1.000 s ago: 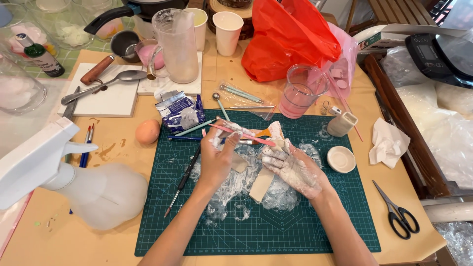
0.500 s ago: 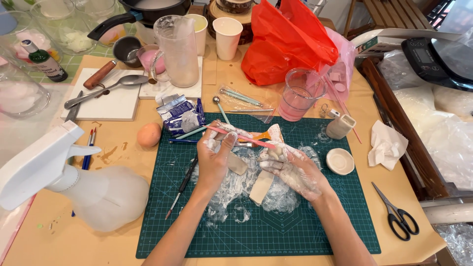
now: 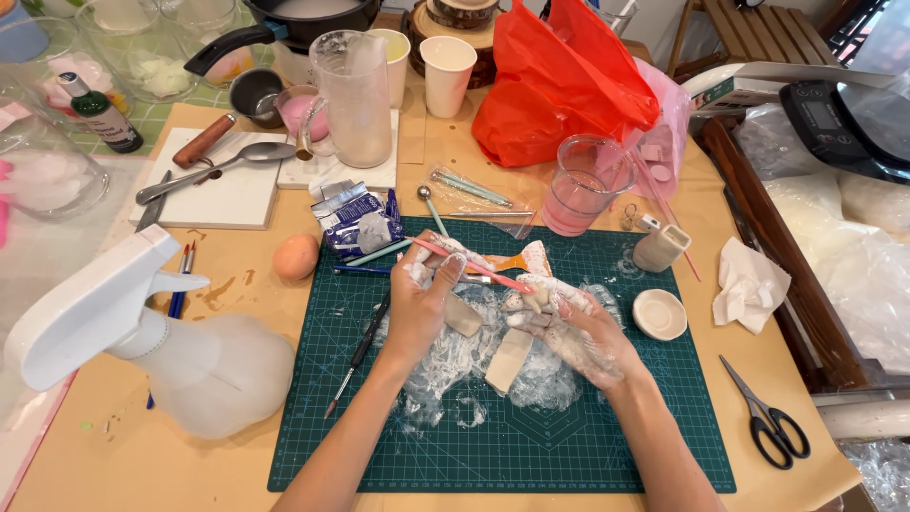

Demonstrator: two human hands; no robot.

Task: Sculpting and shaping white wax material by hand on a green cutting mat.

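Tan table, cluttered. Dark green gridded mat centred on it, wrinkled clear film spread over the mat's middle. White translucent spray bottle at left foreground, lying over the table edge. Red plastic bag slumped at top centre, glossy, creased; pink cup of pink liquid just in front of it. Clear measuring jug and two paper cups behind the mat. White board upper left, bearing a metal spoon. Blue-and-white foil packet, torn and crumpled, at the mat's top left corner; label too small to read. Brown egg just left of the packet. Black scissors on the table at right, crumpled white tissue above them. Small white dish on the mat's right edge.

Left hand over mat centre, fingers curled together, clamped on a thin pink stick that slants down to the right. Right hand dusted with white residue, fingers bent inward and pinched on a small pale lump; the stick's lower end meets the lump. Both hands above the film, near each other. Two beige slabs flat on the film just below the hands, matte, rectangular.
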